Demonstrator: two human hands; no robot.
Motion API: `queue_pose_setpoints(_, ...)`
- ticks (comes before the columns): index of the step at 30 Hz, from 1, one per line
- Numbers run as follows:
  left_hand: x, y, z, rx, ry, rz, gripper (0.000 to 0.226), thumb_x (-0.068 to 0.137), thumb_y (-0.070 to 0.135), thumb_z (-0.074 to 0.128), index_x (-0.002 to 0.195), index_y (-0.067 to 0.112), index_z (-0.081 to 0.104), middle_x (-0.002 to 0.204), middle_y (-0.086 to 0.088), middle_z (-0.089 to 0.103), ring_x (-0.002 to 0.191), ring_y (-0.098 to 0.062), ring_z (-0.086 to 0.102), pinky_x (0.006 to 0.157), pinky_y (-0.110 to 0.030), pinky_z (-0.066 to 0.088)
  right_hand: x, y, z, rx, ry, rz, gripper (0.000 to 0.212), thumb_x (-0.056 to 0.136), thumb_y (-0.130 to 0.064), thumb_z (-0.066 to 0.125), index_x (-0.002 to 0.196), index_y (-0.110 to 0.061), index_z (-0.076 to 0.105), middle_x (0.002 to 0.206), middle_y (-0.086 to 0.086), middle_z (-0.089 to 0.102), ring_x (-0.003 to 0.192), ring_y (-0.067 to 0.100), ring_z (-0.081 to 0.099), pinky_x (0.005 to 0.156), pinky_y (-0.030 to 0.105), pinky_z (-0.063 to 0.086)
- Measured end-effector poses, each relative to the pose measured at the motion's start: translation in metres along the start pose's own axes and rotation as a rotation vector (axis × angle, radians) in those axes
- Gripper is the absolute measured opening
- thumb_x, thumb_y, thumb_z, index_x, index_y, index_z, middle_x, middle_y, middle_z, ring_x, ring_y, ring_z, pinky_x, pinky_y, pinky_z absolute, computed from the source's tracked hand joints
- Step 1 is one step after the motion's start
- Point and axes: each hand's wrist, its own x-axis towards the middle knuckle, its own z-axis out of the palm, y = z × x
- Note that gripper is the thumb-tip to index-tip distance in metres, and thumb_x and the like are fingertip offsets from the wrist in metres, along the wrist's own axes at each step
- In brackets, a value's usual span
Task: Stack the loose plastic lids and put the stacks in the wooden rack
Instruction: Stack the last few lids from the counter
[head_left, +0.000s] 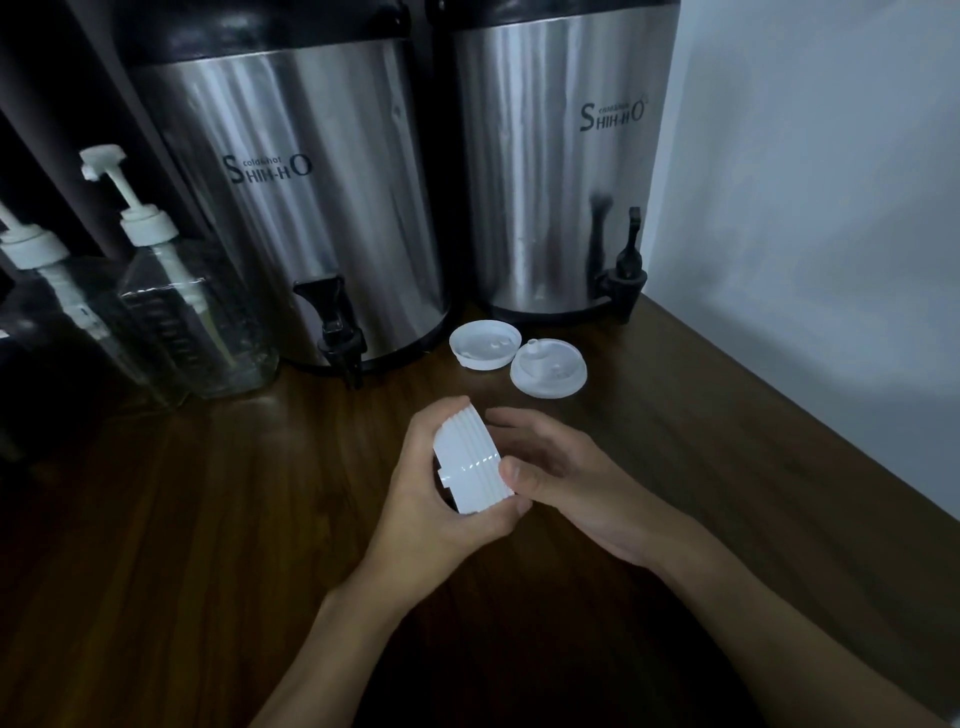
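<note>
Two loose lids (548, 368) lie on the tabletop (208, 519), far and right of my stack (470, 457).
Fingers of my left hand (431, 499) and right hand (561, 467) grip the stack; the right hand is nearer.

We see a white stack of lids (467, 460), two loose lids (484, 345) also white, streaky silver urns (291, 218) with black taps (337, 332), and a dark brown wood-grain counter (182, 519).

wall (810, 156): pale, right | counter (156, 519): dark wood | light: dim

Head camera looks down, near the lid stack (469, 457)
</note>
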Motion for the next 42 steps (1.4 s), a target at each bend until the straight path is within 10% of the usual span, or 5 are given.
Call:
queue_pose_setpoints(6,0.006,-0.004,-0.007,0.022,0.063,-0.047,0.079,0.066,0.044,0.086,0.132,0.049,0.042,0.127,0.028,0.048,0.123,-0.004,0.05,0.094,-0.018,0.05,0.023,0.003,-0.012,-0.651,0.611,-0.259,0.031,0.095,-0.028,0.064,0.126,-0.026,0.059,0.13,-0.011,0.06,0.128,0.008,0.048,0.109,0.037,0.042)
queue_pose_setpoints(11,0.014,-0.01,-0.009,0.022,0.046,-0.094,0.083,0.064,0.049,0.087,0.133,0.049,0.041,0.127,0.028,0.046,0.121,-0.012,0.053,0.095,-0.033,0.054,0.045,0.009,-0.033,-1.08,0.519,-0.146,0.061,0.099,-0.044,0.054,0.153,-0.023,0.033,0.16,-0.001,0.035,0.153,0.019,0.017,0.123,0.045,0.011)
queue_pose_setpoints(16,0.019,-0.014,-0.012,0.031,0.052,-0.094,0.082,0.065,0.048,0.086,0.133,0.051,0.04,0.125,0.034,0.044,0.12,0.003,0.048,0.091,-0.015,0.05,0.048,0.016,-0.031,-1.263,0.541,-0.094,0.064,0.093,-0.057,0.054,0.148,-0.028,0.038,0.15,0.004,0.045,0.143,0.026,0.03,0.119,0.05,0.019)
queue_pose_setpoints(32,0.018,-0.015,-0.012,0.021,0.043,-0.152,0.087,0.06,0.055,0.086,0.131,0.058,0.036,0.126,0.034,0.044,0.119,-0.002,0.051,0.085,-0.018,0.054,0.051,0.017,-0.046,-1.094,0.542,0.077,0.091,0.076,-0.064,0.072,0.15,-0.033,0.029,0.148,0.002,0.045,0.134,0.03,0.038,0.107,0.046,0.031)
queue_pose_setpoints(42,0.019,-0.012,-0.013,0.011,0.054,-0.124,0.08,0.061,0.052,0.084,0.127,0.057,0.038,0.122,0.032,0.045,0.117,0.003,0.047,0.089,-0.024,0.051,0.043,-0.004,-0.02,-0.301,0.541,-0.113,0.077,0.076,-0.04,0.082,0.14,-0.046,0.04,0.124,-0.025,0.052,0.108,-0.004,0.057,0.07,0.008,0.05)
